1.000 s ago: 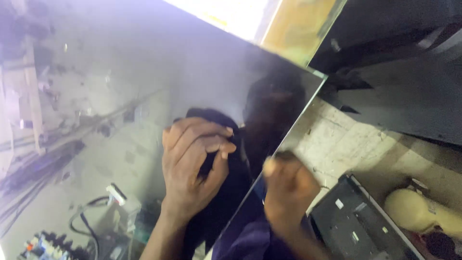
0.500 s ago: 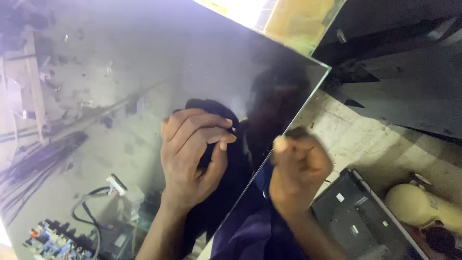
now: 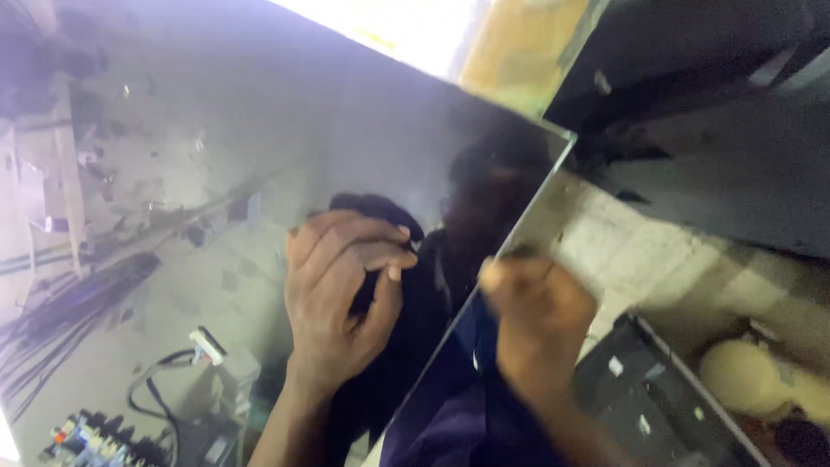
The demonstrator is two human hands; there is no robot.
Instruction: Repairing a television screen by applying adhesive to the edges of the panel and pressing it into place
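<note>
Pale tiled floor [image 3: 640, 251] at 3 o'clock, partly hidden; workshop clutter all round.

- Large glossy dark reflective panel [image 3: 259, 173]: fills the view from 9 to 12 o'clock, its right edge running diagonally from 1 o'clock down to 6 o'clock. Surface mirrors the room, a cable bundle and a dark head shape.
- Left hand [image 3: 346, 303]: at centre, pressed flat-curled onto the panel, fingers closed over a dark crumpled cloth [image 3: 380, 212] that shows above the knuckles at 12 o'clock of the hand. Grasping the cloth against the glass.
- Right hand [image 3: 536, 316]: just right of centre, at the panel's right edge; blurred, appears closed on the edge, though whether it truly pinches it cannot be told.
- Dark blue-purple garment [image 3: 458, 406]: at 6 o'clock, below the edge.
- Black flat metal casing with white stickers [image 3: 648, 406]: at 5 o'clock.
- Cream rounded object [image 3: 752, 380]: at 4 o'clock, kind unclear.
- Green circuit board with coloured parts [image 3: 86, 437]: at 7 o'clock, with a black cable and white connector [image 3: 207, 346] nearby.

Handling judgement: wiping goes best with even, overlapping strokes, light pressure, the cloth kept flat, and the edge steadied so the panel does not flex.
</note>
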